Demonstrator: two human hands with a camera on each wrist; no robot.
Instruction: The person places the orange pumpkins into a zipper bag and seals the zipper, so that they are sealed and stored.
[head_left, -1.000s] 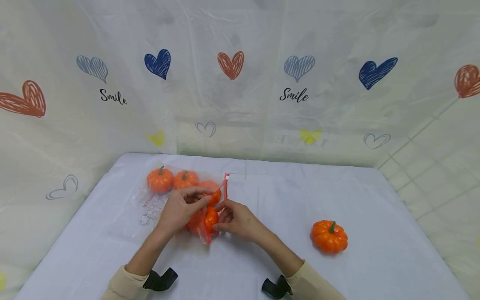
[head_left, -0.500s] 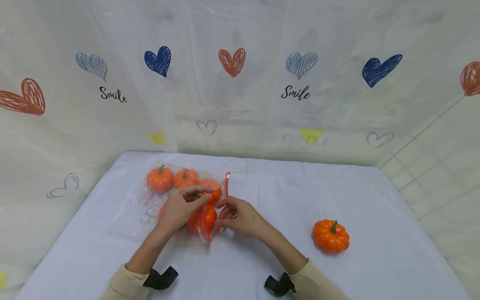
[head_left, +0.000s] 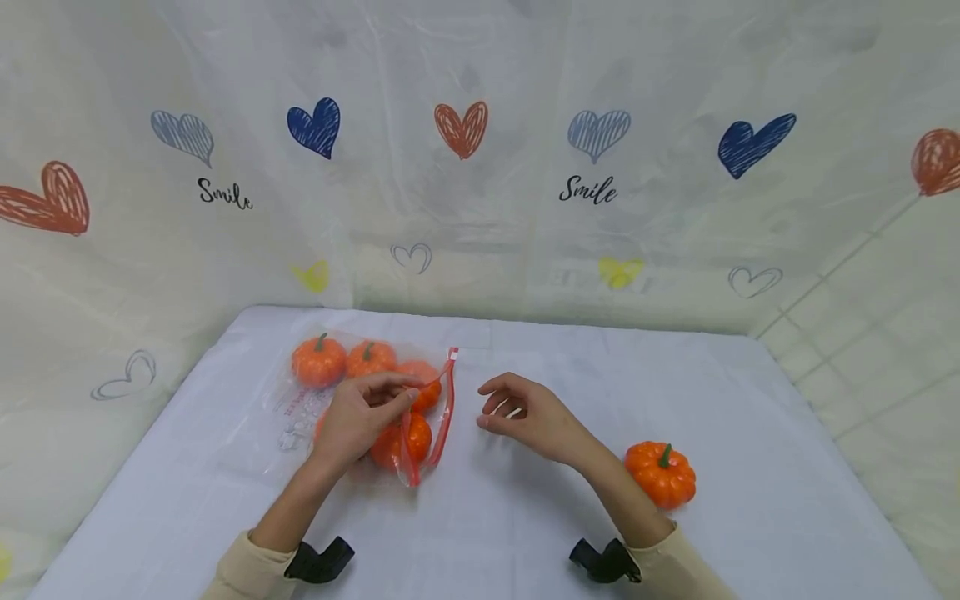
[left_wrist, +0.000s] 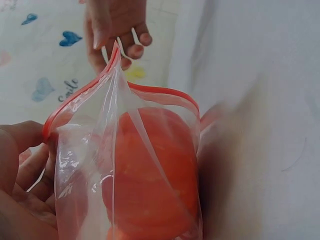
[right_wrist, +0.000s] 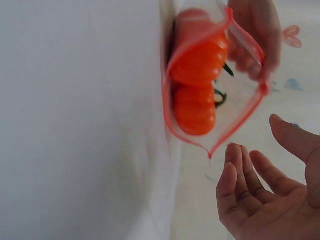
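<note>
i'm watching this from way off, and the left hand (head_left: pixel 363 417) is holding up the red upper lip of a clear plastic zip bag (head_left: pixel 300 427), left of centre in the head view. i'm reading that as stopping the limp plastic from collapsing: in the right wrist feed the mouth is gaping, two shiny ribbed orange pumpkins with green stems (right_wrist: pixel 194 111) are sitting just inside, and more are showing through the plastic toward the upper left of the head view. their weight is probably steadying the bag on the white cloth-covered table (head_left: pixel 750 400) too. one loose glossy orange pumpkin (head_left: pixel 663 477) is resting at lower right, its edge tucked behind the right forearm, well apart from the bag.

fingers: on the left i'm seeing thumb and forefinger pinching the zip edge partway along the mouth. the right hand (head_left: pixel 536 417) is hovering near the middle of the frame, nothing clenched, thumb standing well off the loosely bent fingers, holding nothing and touching nothing.
</note>
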